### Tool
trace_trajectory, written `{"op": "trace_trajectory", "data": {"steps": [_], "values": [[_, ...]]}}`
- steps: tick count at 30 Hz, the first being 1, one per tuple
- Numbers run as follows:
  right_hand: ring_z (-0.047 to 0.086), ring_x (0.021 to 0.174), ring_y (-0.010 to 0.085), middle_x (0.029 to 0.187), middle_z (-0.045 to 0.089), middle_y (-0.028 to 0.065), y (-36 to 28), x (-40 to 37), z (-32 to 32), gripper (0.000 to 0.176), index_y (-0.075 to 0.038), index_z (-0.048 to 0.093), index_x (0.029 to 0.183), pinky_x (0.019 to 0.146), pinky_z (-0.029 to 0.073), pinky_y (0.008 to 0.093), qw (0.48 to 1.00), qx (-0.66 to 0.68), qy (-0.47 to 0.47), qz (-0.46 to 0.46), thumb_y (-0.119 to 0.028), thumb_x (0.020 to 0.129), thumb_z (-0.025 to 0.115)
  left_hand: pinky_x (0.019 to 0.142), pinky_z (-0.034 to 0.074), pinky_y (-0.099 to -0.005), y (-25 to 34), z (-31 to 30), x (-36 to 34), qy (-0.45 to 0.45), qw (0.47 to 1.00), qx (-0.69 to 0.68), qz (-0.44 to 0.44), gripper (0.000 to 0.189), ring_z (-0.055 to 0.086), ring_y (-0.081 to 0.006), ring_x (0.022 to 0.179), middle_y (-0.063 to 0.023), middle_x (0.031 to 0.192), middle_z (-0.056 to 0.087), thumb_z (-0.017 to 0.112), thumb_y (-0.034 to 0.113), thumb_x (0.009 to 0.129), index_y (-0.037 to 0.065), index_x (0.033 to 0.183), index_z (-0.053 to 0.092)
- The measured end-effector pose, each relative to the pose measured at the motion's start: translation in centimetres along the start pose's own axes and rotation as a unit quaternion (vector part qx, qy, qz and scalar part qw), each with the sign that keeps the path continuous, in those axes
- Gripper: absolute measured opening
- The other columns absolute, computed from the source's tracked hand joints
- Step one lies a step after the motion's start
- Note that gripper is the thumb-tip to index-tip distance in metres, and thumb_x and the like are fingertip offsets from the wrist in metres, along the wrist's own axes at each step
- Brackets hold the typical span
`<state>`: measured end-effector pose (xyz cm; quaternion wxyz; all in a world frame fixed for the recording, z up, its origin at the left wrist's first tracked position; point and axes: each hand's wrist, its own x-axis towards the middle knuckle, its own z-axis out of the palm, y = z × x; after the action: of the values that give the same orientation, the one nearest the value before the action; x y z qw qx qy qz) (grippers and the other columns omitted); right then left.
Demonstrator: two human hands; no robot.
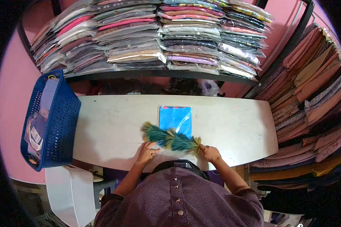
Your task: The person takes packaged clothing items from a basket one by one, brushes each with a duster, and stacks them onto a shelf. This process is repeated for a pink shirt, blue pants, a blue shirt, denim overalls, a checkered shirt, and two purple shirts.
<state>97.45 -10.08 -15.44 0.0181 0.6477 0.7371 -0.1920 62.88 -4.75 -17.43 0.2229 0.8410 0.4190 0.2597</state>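
Note:
My right hand (211,153) is closed around the right end of a fluffy green and yellow duster (172,139). The duster stretches leftward across the lower part of a blue folded cloth in a clear plastic packet (175,118), which lies flat on the white table. My left hand (147,152) is at the table's near edge, just under the duster's left end, with thumb and fingers apart. Whether its fingertips touch the packet's lower left corner is hard to make out, since the duster covers that part.
A blue perforated basket (62,125) with packaged cloth stands at the left end of the white table (110,121). Behind, a rack holds stacks of plastic-wrapped cloths (189,41). Hanging fabrics (310,94) line the right side. A white plastic chair (70,193) is at lower left.

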Motion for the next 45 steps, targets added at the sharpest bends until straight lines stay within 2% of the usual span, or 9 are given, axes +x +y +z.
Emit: {"op": "trace_trajectory", "data": {"steps": [10, 12, 16, 17, 21, 29, 35, 41, 45], "values": [[0.055, 0.085, 0.0349, 0.083, 0.058, 0.0193, 4.5, -3.5, 0.9, 0.028, -0.007, 0.048, 0.099, 0.068, 0.045, 0.0444, 0.939, -0.044, 0.170, 0.296, -0.026, 0.078, 0.048, 0.093, 0.028, -0.0406, -0.1, 0.1, 0.0, 0.007, 1.000, -0.006, 0.009, 0.010, 0.045, -0.0260, 0.106, -0.0075, 0.110, 0.054, 0.061, 0.018, 0.071, 0.017, 0.079, 0.068], [0.041, 0.104, 0.0334, 0.104, 0.049, 0.0194, 2.7, -3.8, 1.3, 0.030, -0.004, 0.045, 0.106, 0.087, 0.033, 0.0458, 0.891, -0.204, 0.374, 0.157, -0.016, 0.078, 0.047, 0.093, 0.028, -0.0408, 0.3, -0.2, 0.2, 0.006, 1.000, -0.002, 0.005, 0.009, 0.046, -0.0255, 0.106, -0.0072, 0.110, 0.055, 0.061, 0.018, 0.072, 0.017, 0.078, 0.068], [0.035, 0.106, 0.0352, 0.117, 0.037, 0.0156, -1.3, -1.8, 1.9, 0.070, -0.003, 0.040, 0.113, 0.092, 0.029, 0.0426, 0.976, 0.010, 0.187, -0.112, -0.019, 0.052, 0.070, 0.091, 0.029, -0.0414, 0.1, 0.0, 0.2, 0.008, 1.000, 0.003, -0.003, 0.009, 0.047, -0.0235, 0.104, -0.0055, 0.109, 0.055, 0.063, 0.018, 0.070, 0.014, 0.077, 0.068], [0.042, 0.098, 0.0334, 0.107, 0.046, 0.0143, -2.9, -1.2, 0.9, 0.046, -0.005, 0.051, 0.100, 0.085, 0.035, 0.0399, 0.961, 0.092, 0.212, -0.152, -0.016, 0.059, 0.067, 0.091, 0.029, -0.0414, -0.1, 0.1, 0.3, 0.006, 1.000, 0.005, 0.001, 0.009, 0.047, -0.0235, 0.104, -0.0055, 0.109, 0.055, 0.063, 0.018, 0.070, 0.014, 0.077, 0.068], [0.049, 0.071, 0.0300, 0.072, 0.057, 0.0111, -3.3, 2.3, 2.5, 0.015, -0.005, 0.058, 0.064, 0.068, 0.040, 0.0401, 0.917, 0.287, 0.269, -0.063, -0.017, 0.073, 0.057, 0.083, 0.034, -0.0392, -1.3, 0.9, 1.4, 0.034, 0.995, -0.068, -0.062, 0.013, 0.052, -0.0232, 0.094, -0.0061, 0.094, 0.061, 0.066, 0.021, 0.067, 0.007, 0.068, 0.065], [0.050, 0.067, 0.0338, 0.063, 0.054, 0.0144, -3.9, 4.2, 2.2, 0.017, -0.004, 0.054, 0.064, 0.069, 0.039, 0.0398, 0.958, 0.167, 0.232, 0.002, -0.018, 0.073, 0.055, 0.072, 0.037, -0.0377, -0.7, 1.9, 3.2, 0.094, 0.987, 0.033, -0.123, 0.022, 0.052, -0.0247, 0.073, -0.0074, 0.067, 0.057, 0.070, 0.024, 0.061, 0.006, 0.055, 0.059], [0.044, 0.098, 0.0339, 0.113, 0.044, 0.0156, -4.0, 3.7, 1.6, 0.041, -0.005, 0.043, 0.107, 0.082, 0.037, 0.0402, 0.946, 0.107, 0.294, -0.084, -0.028, 0.075, 0.053, 0.073, 0.036, -0.0372, -1.6, 2.9, 3.0, 0.115, 0.985, 0.027, -0.126, 0.027, 0.051, -0.0266, 0.074, -0.0076, 0.063, 0.053, 0.071, 0.024, 0.058, 0.005, 0.048, 0.054], [0.034, 0.116, 0.0319, 0.126, 0.034, 0.0158, -5.4, 3.0, 1.5, 0.059, -0.006, 0.034, 0.122, 0.096, 0.028, 0.0415, 0.970, 0.046, 0.168, -0.169, -0.037, 0.076, 0.053, 0.076, 0.035, -0.0419, 1.3, 1.1, 3.0, 0.127, 0.964, 0.062, -0.225, 0.035, 0.047, -0.0297, 0.089, -0.0118, 0.093, 0.052, 0.070, 0.023, 0.059, 0.006, 0.087, 0.056], [0.040, 0.110, 0.0319, 0.119, 0.041, 0.0164, -5.2, 3.6, 1.1, 0.054, -0.005, 0.039, 0.116, 0.092, 0.033, 0.0388, 0.961, 0.093, 0.177, -0.193, -0.027, 0.071, 0.059, 0.087, 0.032, -0.0439, 2.0, -0.4, 2.9, -0.006, 0.995, 0.102, 0.013, 0.050, 0.041, -0.0302, 0.105, -0.0129, 0.112, 0.045, 0.065, 0.021, 0.063, 0.009, 0.108, 0.048]]}}
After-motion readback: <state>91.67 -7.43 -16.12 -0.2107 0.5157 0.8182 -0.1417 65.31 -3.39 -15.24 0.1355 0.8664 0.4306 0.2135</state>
